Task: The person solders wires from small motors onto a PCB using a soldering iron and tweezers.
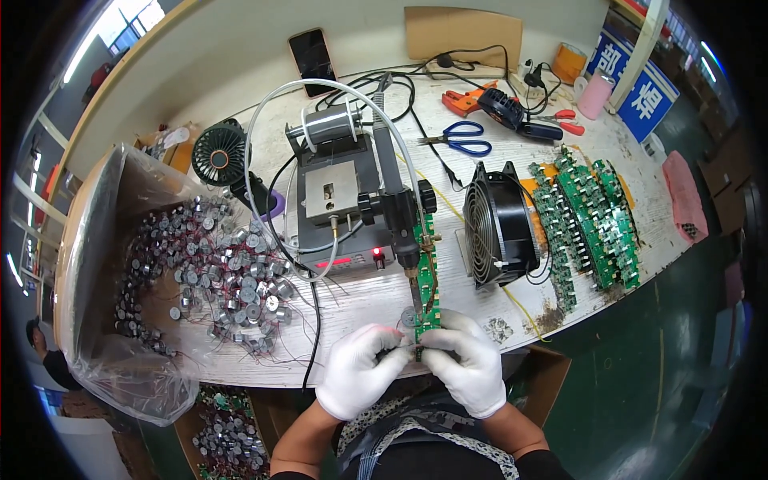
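Note:
In a white glove, my left hand (360, 370) is closed in a pinch at the left side of a narrow green circuit board strip (430, 292). What lies between its fingertips is too small to make out. My right hand (470, 366), gloved too, closes its fingers on the near end of that strip. The strip runs away from me under the soldering iron (408, 254) of a bench soldering machine (340, 224), its tip pointing down just beyond my fingers. Beside the tip lies a small round metal motor (409, 317). A solder spool (330, 126) sits on the machine.
Many small wired motors (248, 288) spill from a plastic-lined box (96, 264) at left. A handheld fan (220, 156) stands behind them. To the right are a black cooling fan (504, 228), stacked green boards (588, 220) and blue-handled scissors (464, 139). A phone (312, 60) leans at the back.

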The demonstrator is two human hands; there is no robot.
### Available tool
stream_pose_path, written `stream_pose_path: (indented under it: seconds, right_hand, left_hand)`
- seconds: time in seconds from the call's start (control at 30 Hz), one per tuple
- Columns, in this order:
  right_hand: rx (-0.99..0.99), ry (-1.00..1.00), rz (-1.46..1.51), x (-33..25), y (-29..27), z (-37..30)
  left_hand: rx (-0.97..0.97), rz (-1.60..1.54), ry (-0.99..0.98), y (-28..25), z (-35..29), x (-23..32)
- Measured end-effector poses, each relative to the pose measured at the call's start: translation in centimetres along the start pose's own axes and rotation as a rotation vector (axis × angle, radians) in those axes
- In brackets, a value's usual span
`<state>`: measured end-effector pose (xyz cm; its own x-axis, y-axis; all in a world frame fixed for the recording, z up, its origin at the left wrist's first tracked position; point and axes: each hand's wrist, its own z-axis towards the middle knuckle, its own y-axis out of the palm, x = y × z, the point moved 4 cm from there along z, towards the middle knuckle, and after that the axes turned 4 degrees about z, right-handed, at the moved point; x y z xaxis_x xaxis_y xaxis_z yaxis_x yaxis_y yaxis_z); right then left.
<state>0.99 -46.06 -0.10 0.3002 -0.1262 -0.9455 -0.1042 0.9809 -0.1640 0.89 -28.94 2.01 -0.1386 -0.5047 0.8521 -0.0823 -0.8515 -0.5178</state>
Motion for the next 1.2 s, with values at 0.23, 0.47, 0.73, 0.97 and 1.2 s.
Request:
stream_pose_path:
  seconds: [0.23,0.47,0.73,0.97,1.2]
  right_hand:
    - [0.097,0.444,0.643,0.9,0.9,-1.0]
    - [0.142,0.346,0.679,0.4,1.0,-1.0]
    - [0.080,0.290,0.698,0.0,1.1,-0.1]
    - [0.088,0.340,0.683,0.0,1.2,0.7]
    - [0.097,0.346,0.646,0.1,1.0,1.1]
  left_hand:
    - [-0.044,-0.051,0.107,0.3,1.0,-0.6]
    - [-0.216,-0.419,-0.357,1.2,1.2,-1.4]
    - [-0.247,-0.519,-0.441,1.3,1.6,-2.1]
    - [-0.176,-0.567,-0.429,1.4,2.1,-2.2]
    - [-0.113,-0.519,-0.405,0.9,2.7,-1.4]
